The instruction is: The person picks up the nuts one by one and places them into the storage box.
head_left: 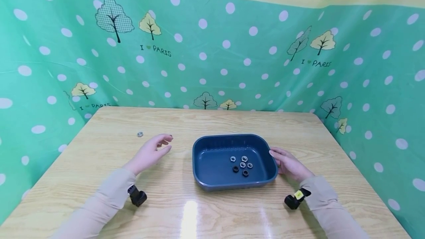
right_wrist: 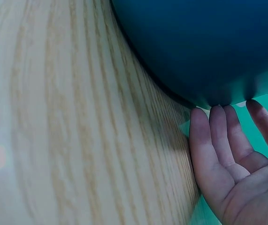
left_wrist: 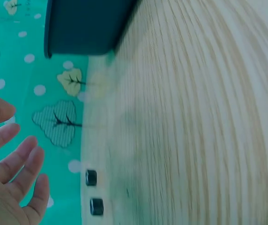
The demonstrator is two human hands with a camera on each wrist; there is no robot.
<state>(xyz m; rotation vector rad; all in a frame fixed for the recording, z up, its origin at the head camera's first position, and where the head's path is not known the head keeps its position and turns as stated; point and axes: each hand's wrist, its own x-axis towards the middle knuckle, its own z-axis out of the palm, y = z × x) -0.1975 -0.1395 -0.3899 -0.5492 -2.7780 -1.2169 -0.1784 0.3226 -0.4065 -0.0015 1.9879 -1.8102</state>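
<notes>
My left hand (head_left: 151, 155) is above the table at the left, fingers loosely spread and slightly bent, holding nothing. Past its fingers lies a silver nut (head_left: 140, 134). In the left wrist view, two nuts sit on the table beyond the left hand (left_wrist: 16, 183): one nut (left_wrist: 91, 177) and another nut (left_wrist: 96, 206). My right hand (head_left: 290, 163) touches the right end of a blue rectangular tray (head_left: 212, 186). In the right wrist view, the fingertips (right_wrist: 199, 117) rest against the tray's outer wall (right_wrist: 209, 56). Several silver nuts (head_left: 244, 159) and two black nuts (head_left: 245, 173) lie inside.
The wooden table (head_left: 166, 213) runs back to a green dotted cloth (head_left: 212, 65) that hangs behind and along both sides. Each wrist carries a small black camera, the left camera (head_left: 137, 196) and the right camera (head_left: 293, 200).
</notes>
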